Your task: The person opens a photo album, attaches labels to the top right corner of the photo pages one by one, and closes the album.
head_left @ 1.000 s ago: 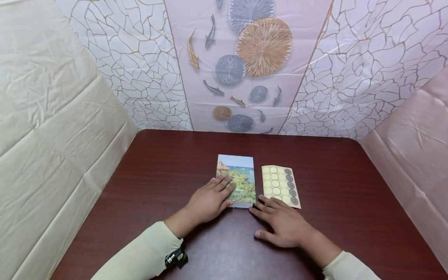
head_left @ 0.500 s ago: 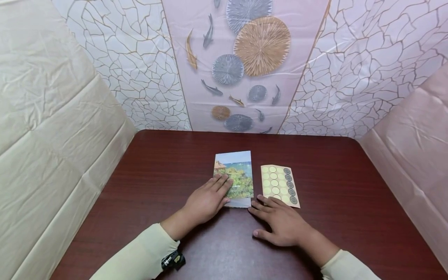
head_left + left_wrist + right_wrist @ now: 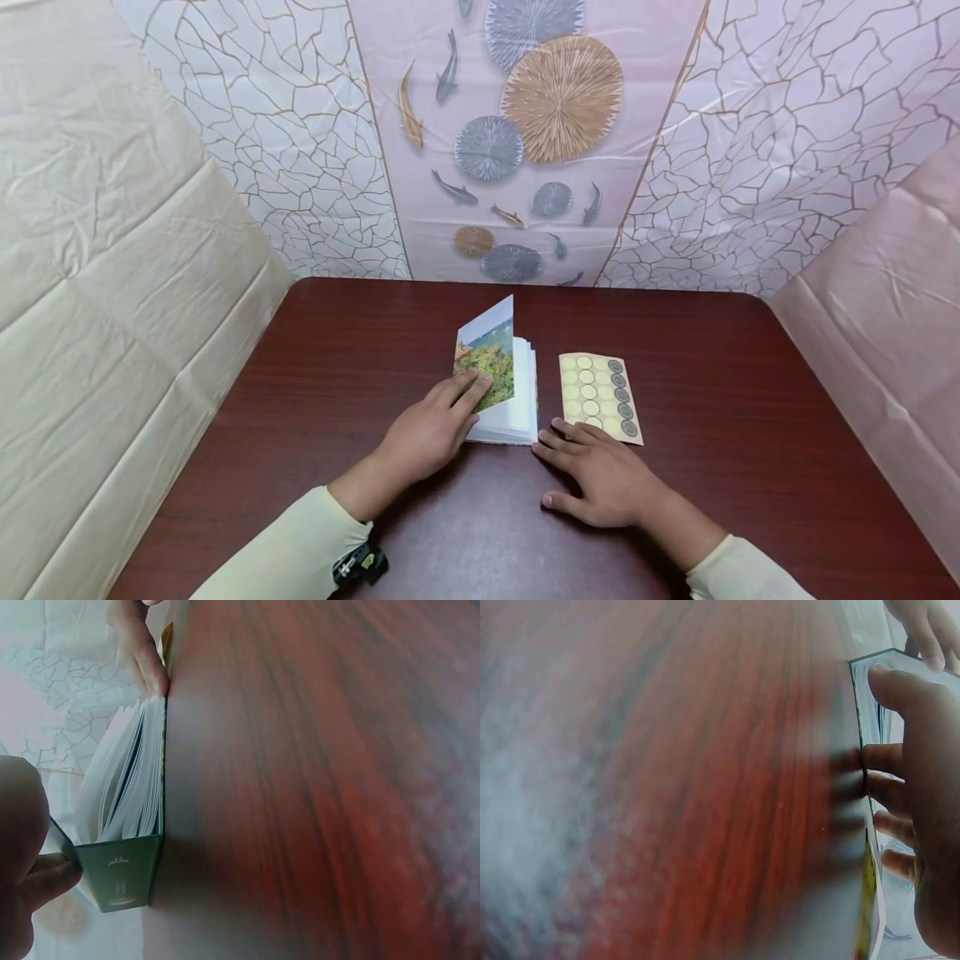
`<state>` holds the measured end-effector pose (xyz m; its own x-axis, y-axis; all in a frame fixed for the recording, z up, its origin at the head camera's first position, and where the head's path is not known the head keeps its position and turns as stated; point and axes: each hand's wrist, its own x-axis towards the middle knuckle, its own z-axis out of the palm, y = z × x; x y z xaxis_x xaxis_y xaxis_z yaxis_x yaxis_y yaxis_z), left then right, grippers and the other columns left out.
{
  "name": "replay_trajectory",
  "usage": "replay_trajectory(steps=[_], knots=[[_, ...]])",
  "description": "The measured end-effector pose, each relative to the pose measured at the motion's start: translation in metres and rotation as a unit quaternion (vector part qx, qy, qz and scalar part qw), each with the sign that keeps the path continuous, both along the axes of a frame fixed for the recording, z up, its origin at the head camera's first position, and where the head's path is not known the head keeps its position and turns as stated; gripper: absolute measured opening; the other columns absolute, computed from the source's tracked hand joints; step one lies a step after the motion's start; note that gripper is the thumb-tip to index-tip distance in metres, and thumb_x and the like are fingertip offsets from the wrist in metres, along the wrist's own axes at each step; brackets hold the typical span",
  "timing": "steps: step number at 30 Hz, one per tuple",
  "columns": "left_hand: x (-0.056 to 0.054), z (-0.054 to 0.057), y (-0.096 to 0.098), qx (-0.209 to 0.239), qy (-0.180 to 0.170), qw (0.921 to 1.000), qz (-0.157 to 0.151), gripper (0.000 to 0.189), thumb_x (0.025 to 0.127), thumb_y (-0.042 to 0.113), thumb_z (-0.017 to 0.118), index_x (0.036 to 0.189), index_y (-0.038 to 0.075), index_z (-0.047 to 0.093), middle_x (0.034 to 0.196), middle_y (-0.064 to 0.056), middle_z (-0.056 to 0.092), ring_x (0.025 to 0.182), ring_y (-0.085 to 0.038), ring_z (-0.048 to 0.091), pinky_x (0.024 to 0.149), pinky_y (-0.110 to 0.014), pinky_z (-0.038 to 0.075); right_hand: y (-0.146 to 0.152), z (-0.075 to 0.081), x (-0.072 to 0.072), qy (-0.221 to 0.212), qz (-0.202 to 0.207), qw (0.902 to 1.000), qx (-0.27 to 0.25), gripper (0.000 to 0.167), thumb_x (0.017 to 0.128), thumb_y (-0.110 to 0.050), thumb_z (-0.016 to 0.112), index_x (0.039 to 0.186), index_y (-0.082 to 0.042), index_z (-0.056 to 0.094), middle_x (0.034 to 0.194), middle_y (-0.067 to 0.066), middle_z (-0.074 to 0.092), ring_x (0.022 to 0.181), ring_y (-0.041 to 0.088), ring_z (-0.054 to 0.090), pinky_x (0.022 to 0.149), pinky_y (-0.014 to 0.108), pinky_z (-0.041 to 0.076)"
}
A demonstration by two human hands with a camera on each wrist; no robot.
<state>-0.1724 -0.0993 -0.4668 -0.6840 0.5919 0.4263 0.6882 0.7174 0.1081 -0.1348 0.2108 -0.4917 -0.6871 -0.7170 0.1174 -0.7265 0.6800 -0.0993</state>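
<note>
In the head view a small hardcover book [image 3: 523, 379] lies on the dark red table [image 3: 337, 358]. Its cover, printed with a painted seaside garden, is raised on the left, baring white pages. My left hand [image 3: 431, 425] holds this cover near the spine, fingers on the outside and thumb at the inner side. The left wrist view shows the green spine [image 3: 116, 874] and fanned pages. My right hand [image 3: 611, 479] rests with extended fingers on the table, fingertips at the book's lower right corner and over the near edge of a sheet of round stickers [image 3: 592, 387].
Patterned fabric [image 3: 555, 200] hangs behind the table's far edge. Pale cloth panels [image 3: 135, 317] stand along both sides. A small black device [image 3: 360, 565] is strapped at the left sleeve.
The book's cover has swung up and leftward with my left hand, exposing the pages. My left hand has shifted slightly left. The right hand and the sticker sheet stay in place.
</note>
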Motion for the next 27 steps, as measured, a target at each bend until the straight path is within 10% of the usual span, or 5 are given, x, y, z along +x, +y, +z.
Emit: replay_trajectory(steps=[18,27], knots=[[0.0,0.004,-0.014,0.094,0.023,0.9952,0.014,0.084,0.084,-0.001,0.061,0.161,0.011,0.029,0.16,-0.02,0.035,0.134,-0.037,0.052,0.056,-0.035,0.052,-0.001,0.0,0.001,-0.001,-0.007,0.9999,-0.008,0.069,0.096,-0.062,0.06,0.148,-0.019,0.057,0.151,0.003,0.053,0.145,0.03,0.041,0.115,0.051,0.034],[-0.001,0.005,-0.022,0.125,0.018,0.9919,0.008,0.077,0.079,-0.002,0.059,0.152,0.004,0.039,0.155,-0.019,0.042,0.135,-0.033,0.051,0.078,-0.041,0.057,-0.002,0.002,0.001,-0.012,-0.01,0.9999,-0.004,0.069,0.096,-0.062,0.059,0.148,-0.017,0.057,0.151,0.004,0.054,0.144,0.031,0.042,0.114,0.052,0.035]])
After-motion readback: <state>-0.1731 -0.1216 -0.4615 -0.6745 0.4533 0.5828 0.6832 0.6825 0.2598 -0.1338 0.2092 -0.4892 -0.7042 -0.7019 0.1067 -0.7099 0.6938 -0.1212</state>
